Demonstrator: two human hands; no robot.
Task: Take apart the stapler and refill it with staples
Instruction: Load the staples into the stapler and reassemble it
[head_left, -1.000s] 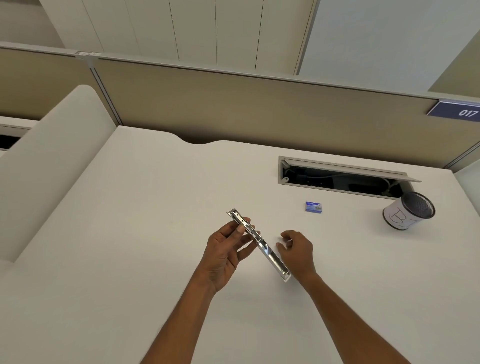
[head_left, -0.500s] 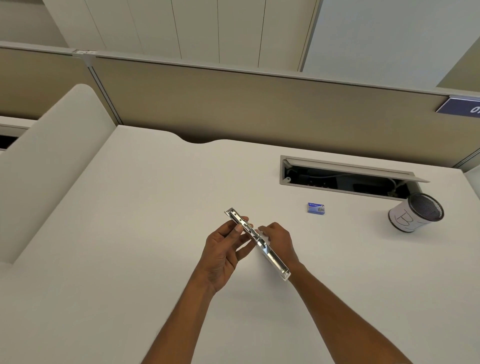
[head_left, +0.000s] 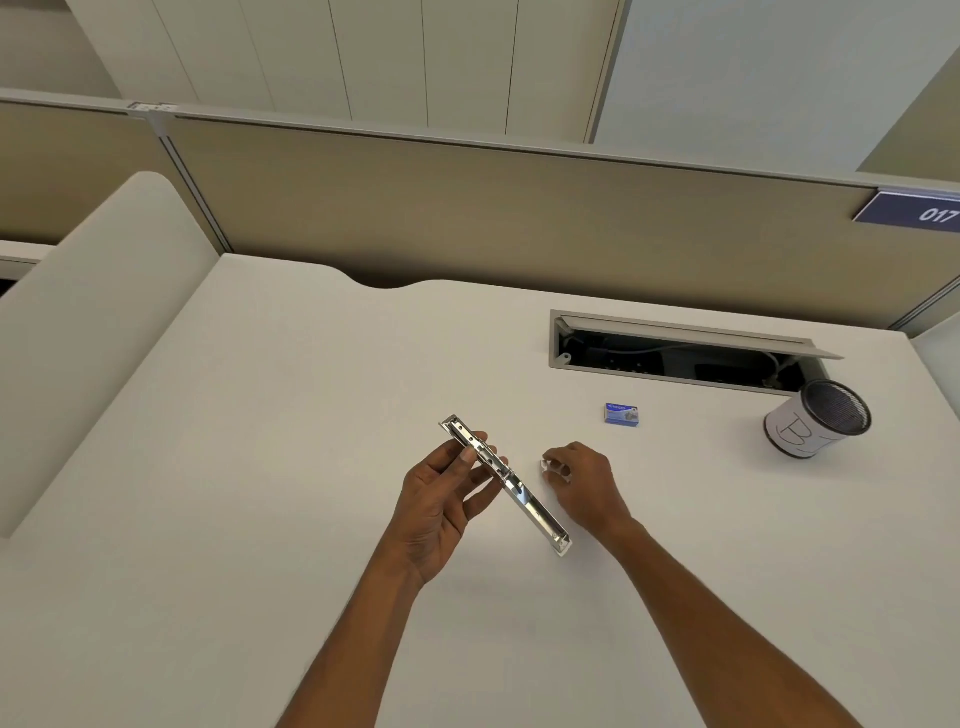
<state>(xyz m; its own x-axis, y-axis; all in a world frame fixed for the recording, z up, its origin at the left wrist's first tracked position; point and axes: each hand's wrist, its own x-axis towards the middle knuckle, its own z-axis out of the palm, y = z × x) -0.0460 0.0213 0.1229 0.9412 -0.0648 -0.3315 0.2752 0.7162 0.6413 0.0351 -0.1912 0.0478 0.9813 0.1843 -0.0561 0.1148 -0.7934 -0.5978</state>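
My left hand (head_left: 441, 499) grips a long, thin metal stapler part (head_left: 535, 506), opened out flat and held slantwise above the desk, its far end up-left and its near end down-right. Thumb and fingers pinch its upper half. My right hand (head_left: 584, 488) hovers just right of the metal part, fingers curled around a small whitish piece (head_left: 550, 466) at the fingertips; what the piece is I cannot make out. A small blue staple box (head_left: 621, 414) lies on the desk beyond my right hand.
The white desk (head_left: 260, 467) ends at a beige partition behind. An open cable tray (head_left: 675, 358) is sunk into the desk at the back right. A mesh pen cup (head_left: 810, 426) wrapped in white paper lies tilted at the right. A white side panel stands at the left.
My right hand touched the middle of the metal part half a second ago and has now drawn away to the right with a small whitish piece. The left hand kept its grip.
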